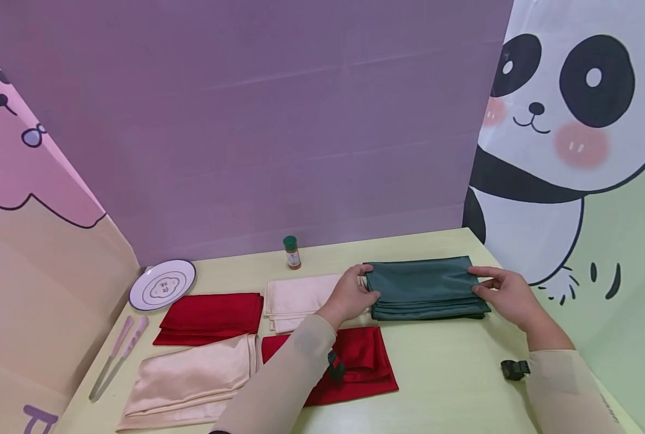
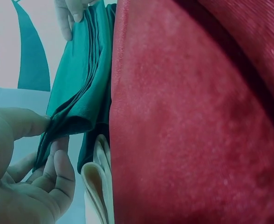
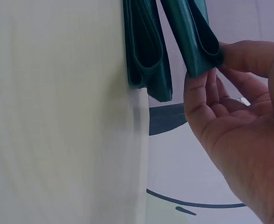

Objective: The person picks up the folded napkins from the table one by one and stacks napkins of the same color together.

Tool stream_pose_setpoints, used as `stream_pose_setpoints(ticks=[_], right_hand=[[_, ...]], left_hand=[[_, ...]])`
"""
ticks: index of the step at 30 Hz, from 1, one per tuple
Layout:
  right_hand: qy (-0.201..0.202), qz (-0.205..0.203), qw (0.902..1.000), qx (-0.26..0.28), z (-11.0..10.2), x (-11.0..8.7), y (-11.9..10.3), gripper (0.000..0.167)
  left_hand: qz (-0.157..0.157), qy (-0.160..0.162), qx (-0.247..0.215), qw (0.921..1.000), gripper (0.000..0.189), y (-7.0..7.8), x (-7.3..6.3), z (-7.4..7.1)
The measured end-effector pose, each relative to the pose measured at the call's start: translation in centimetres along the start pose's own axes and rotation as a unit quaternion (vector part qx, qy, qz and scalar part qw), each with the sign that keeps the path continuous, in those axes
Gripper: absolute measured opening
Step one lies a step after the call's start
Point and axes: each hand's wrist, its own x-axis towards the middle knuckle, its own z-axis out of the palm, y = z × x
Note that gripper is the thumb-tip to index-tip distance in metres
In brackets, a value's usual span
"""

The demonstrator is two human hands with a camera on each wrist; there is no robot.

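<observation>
The setting is presenting as a staged tabletop booth; its surrounding room cannot be identified. A plain purple sheet backdrop [image 1: 301,120] is spanning the upper centre of the frame. A black-and-white printed cartoon panda [image 1: 534,241] is decorating the right wall, a pink printed cartoon figure [image 1: 24,175] the upper left. A pale yellow table [image 1: 436,374] is occupying the lower centre.

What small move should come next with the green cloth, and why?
Probably lower the upper green cloth evenly onto the green fold beneath. The left hand and right hand pinch its opposite ends, and the right wrist view shows a gap at that end, with the lower fold against the table.
</observation>
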Motion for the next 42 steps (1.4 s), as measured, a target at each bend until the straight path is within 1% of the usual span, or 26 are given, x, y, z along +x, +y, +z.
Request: stream_pose_setpoints(ticks=[4,9,16,19,26,29,33,38,42], right_hand=[[0.002,0.002,1.0,0.004,0.0,0.0,0.1,0.044],[-0.004,0.015,0.9997,0.017,-0.1,0.0,0.2,0.042],[-0.016,0.025,0.9991,0.03,-0.2,0.2,0.7,0.041],[-0.02,0.027,0.9989,0.033,-0.2,0.3,0.9,0.041],[-0.049,0.031,0.9977,0.036,-0.3,0.4,1.0,0.05],[-0.056,0.031,0.9973,0.034,-0.2,0.4,1.3,0.052],[-0.055,0.031,0.9974,0.037,-0.2,0.4,1.4,0.052],[-0.042,0.033,0.9982,0.026,-0.2,0.2,1.5,0.05],[-0.034,0.036,0.9986,0.019,-0.2,0.3,1.7,0.049]], left_hand=[[0.001,0.0,0.014,0.9999,0.062,-0.1,0.1,0.1],[0.0,0.006,0.029,0.9996,0.062,-0.3,0.4,0.3],[-0.015,0.015,0.046,0.9987,0.062,-0.5,0.7,0.6],[-0.018,0.017,0.06,0.9979,0.062,-0.6,1.0,0.8],[-0.019,0.016,0.101,0.9946,0.06,-0.7,1.4,1.1],[-0.023,0.01,0.103,0.9944,0.06,-0.8,1.5,1.2],[-0.029,-0.002,0.1,0.9946,0.06,-0.9,1.5,1.2],[-0.036,-0.018,0.09,0.9952,0.064,-1.0,1.4,1.3],[-0.031,-0.026,0.087,0.9954,0.066,-1.0,1.4,1.4]])
